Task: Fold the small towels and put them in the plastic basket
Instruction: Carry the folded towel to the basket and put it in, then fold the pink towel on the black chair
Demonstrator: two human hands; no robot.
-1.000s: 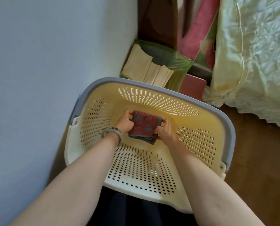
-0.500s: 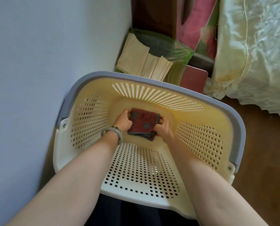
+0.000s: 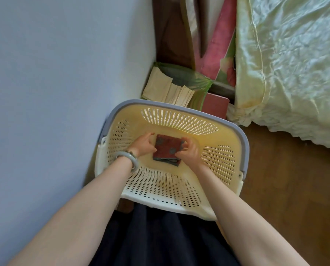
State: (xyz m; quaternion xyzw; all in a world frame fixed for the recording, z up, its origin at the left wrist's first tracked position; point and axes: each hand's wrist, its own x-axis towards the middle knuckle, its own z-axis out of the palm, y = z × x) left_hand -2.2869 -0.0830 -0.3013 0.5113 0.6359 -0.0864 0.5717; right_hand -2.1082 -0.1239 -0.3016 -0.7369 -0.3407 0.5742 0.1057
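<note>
Towel point(image 3: 168, 148), folded small and dark red, lies flat on the bottom of the plastic basket point(image 3: 179, 114). Left hand point(image 3: 144, 144) rests half open beside it, right hand point(image 3: 188, 150) pinches its far corner lightly. It looks soft and light, best taken by both folded edges so it will not open

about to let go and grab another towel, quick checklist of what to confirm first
1. Folded red towel lies on the floor of the plastic basket: ok.
2. Fold holds, edges stacked: ok, near edge slightly uneven.
3. Left hand off the towel: cannot tell; fingers sit at its left edge.
4. Right hand off the towel: not ok; fingers touch its right edge.
5. Basket upright: ok.
</note>
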